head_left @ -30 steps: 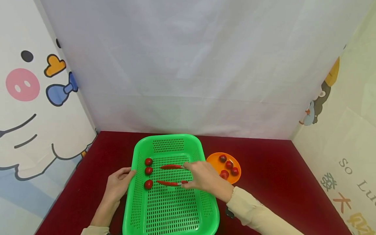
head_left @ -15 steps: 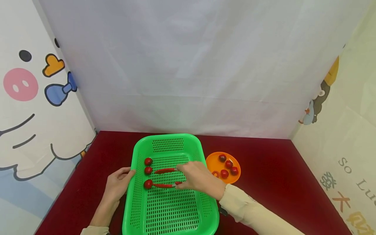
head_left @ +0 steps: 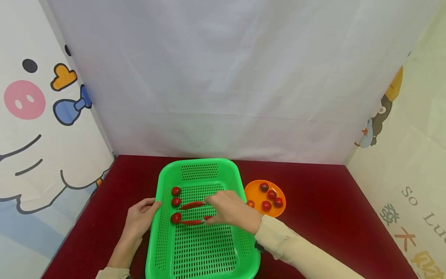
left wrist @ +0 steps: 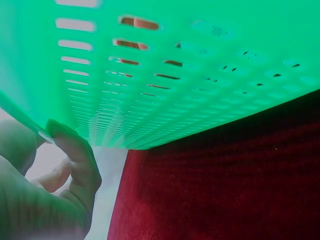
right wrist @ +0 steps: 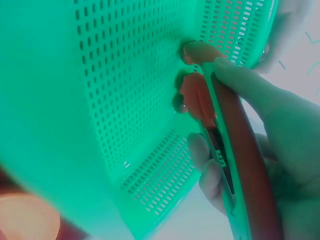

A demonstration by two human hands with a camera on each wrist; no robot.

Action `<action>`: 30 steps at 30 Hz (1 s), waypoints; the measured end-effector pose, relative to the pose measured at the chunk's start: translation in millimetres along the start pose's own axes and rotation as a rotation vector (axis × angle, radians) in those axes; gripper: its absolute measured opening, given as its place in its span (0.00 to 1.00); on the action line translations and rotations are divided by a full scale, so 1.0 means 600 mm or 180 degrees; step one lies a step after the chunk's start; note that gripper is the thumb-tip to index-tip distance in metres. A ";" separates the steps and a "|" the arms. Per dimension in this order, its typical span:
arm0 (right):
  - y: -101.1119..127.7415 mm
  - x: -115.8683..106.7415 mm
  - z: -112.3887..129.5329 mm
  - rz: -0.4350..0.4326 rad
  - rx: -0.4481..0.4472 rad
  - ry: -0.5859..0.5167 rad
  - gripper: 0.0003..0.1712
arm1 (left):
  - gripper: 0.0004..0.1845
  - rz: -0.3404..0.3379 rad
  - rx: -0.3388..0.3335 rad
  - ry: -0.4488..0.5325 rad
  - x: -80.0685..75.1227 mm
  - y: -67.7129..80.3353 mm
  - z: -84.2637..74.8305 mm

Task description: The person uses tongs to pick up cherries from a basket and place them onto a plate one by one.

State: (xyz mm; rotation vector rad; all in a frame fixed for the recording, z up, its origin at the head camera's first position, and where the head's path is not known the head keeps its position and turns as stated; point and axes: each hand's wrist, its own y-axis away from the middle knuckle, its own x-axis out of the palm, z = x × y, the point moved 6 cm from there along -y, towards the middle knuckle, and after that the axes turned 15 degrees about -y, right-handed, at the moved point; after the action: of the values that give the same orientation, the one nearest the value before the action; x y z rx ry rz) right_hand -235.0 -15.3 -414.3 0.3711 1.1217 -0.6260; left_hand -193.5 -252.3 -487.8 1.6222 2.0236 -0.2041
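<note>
Right hand (head_left: 230, 211) of mine grips red tongs (head_left: 192, 213) around the nearest cherry tomato (head_left: 175, 218) inside the green basket (head_left: 198, 248); my left hand (head_left: 139, 219) pinches its left rim.

Right wall sheet (head_left: 411, 201): "So Lu", rest cut off; orange characters unreadable.

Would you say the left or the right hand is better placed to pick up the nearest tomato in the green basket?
Right, probably. The right hand holds the red tongs, whose tips sit by the nearest tomato. The left hand grips the green basket rim.
</note>
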 end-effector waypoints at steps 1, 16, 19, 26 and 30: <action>-0.001 0.000 0.002 0.0002 -0.0027 0.0007 0.24 | 0.24 -0.0002 0.0001 -0.0009 0.000 0.000 0.000; -0.020 0.016 0.016 0.0169 -0.0001 0.0159 0.23 | 0.24 -0.0007 -0.0002 -0.0033 0.000 0.000 0.000; -0.021 0.022 0.016 0.0157 0.0012 0.0187 0.22 | 0.24 -0.0006 -0.0008 -0.0039 0.000 -0.001 0.001; -0.019 0.028 0.013 0.0147 0.0020 0.0203 0.22 | 0.24 0.0014 -0.0011 -0.0007 0.000 0.001 0.001; -0.016 0.025 0.011 0.0147 0.0025 0.0138 0.22 | 0.24 0.0020 -0.0013 -0.0011 0.000 0.002 0.000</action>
State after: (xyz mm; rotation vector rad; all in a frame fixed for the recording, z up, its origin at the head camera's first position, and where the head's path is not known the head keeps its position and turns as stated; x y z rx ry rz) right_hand -232.1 -30.9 -425.2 0.4178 1.1491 -0.5842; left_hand -192.6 -251.9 -487.5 1.6244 2.0148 -0.2004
